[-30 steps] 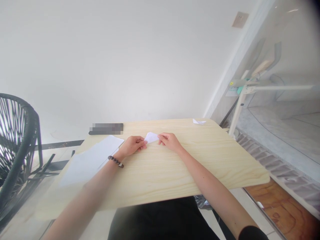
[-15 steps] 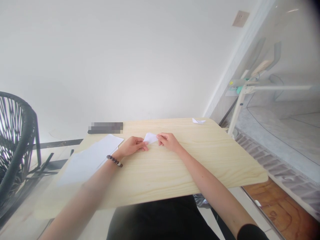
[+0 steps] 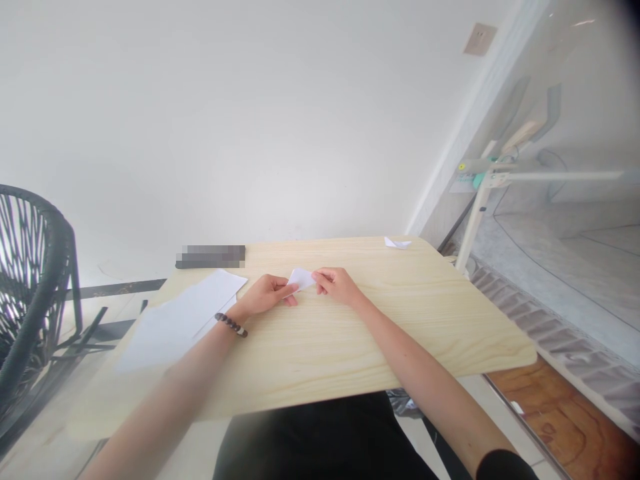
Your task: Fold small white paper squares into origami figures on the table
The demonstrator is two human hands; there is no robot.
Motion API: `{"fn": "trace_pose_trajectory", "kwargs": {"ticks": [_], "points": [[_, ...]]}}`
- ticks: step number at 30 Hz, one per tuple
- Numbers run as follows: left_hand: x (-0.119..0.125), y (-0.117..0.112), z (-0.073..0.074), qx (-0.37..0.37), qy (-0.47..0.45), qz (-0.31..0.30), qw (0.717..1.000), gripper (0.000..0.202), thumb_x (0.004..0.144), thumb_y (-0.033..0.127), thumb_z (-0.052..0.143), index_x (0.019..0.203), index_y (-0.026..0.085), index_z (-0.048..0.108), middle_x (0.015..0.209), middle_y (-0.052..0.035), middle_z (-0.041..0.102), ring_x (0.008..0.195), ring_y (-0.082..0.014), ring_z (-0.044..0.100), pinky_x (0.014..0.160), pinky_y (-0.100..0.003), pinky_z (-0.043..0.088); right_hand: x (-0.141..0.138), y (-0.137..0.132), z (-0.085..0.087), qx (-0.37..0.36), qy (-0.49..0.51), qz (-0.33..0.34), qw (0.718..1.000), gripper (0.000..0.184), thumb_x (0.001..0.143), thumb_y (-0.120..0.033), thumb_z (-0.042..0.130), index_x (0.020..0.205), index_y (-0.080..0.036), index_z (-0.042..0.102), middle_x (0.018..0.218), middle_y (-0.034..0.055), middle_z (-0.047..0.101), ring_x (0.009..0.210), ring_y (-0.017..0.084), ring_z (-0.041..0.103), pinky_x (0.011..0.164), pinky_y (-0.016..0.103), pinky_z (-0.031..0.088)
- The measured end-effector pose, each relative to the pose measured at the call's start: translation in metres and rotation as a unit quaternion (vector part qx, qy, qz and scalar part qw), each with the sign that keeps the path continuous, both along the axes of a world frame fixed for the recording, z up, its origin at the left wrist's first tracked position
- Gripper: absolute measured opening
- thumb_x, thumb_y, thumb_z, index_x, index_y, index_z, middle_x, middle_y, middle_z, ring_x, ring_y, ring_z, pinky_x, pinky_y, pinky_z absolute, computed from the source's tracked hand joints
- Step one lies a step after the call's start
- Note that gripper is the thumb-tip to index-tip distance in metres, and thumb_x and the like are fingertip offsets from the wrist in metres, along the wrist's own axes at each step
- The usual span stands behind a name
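A small piece of folded white paper (image 3: 302, 278) is held between my two hands over the middle of the wooden table (image 3: 320, 353). My left hand (image 3: 270, 293), with a dark beaded bracelet (image 3: 231, 325) at its wrist, pinches the paper's left side between thumb and fingers. On the other side, the fingertips of my right hand (image 3: 335, 283) grip the right edge. Its exact folds are too small to make out.
White sheets (image 3: 185, 320) lie on the table's left part, partly under my left forearm. Behind them is a dark blurred-out object (image 3: 210, 257). A folded paper boat (image 3: 397, 244) sits at the far right. A woven chair (image 3: 37, 280) stands left of the table.
My left thumb has slid slightly further over the paper's left side. Both hands keep their hold, and the other things stay where they were.
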State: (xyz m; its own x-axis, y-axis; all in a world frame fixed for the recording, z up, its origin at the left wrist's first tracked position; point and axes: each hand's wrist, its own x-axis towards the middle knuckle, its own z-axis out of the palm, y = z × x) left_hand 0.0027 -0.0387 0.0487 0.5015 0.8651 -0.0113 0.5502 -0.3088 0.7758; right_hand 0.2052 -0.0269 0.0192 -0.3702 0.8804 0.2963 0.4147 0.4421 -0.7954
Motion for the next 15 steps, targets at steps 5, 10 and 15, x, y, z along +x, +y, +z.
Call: {"fn": "trace_pose_trajectory", "kwargs": {"ticks": [5,10,15], "points": [[0.0,0.0022,-0.0039,0.007,-0.032,-0.015,0.999,0.04,0.075,0.046,0.04,0.064,0.014,0.061,0.06,-0.0025,0.061,0.051,-0.0098,0.048,0.049,-0.02,0.033,-0.0014,-0.0006,-0.0008,-0.01,0.017,0.009,1.0,0.035,0.079,-0.039,0.036,0.064,-0.016,0.056,0.056,0.0,0.058,0.044,0.006,0.046,0.047,0.017,0.036],[0.0003,0.0023,-0.005,0.004,-0.036,0.0,0.999,0.04,0.075,0.046,0.038,0.071,0.014,0.06,0.056,-0.0021,0.06,0.048,-0.01,0.048,0.045,-0.02,0.033,-0.002,0.0032,-0.0039,-0.013,0.051,-0.033,0.998,0.034,0.078,-0.042,0.036,0.071,-0.016,0.057,0.056,0.0001,0.058,0.045,0.007,0.048,0.048,0.017,0.038],[-0.0007,0.0034,-0.0041,-0.04,-0.075,-0.033,0.996,0.039,0.077,0.044,0.038,0.086,0.013,0.059,0.075,-0.0066,0.065,0.061,-0.0127,0.055,0.051,-0.021,0.037,-0.0002,0.0057,-0.0046,-0.034,0.071,-0.031,0.996,0.035,0.077,-0.043,0.037,0.074,-0.015,0.058,0.055,-0.0002,0.057,0.045,0.007,0.048,0.048,0.018,0.038]]}}
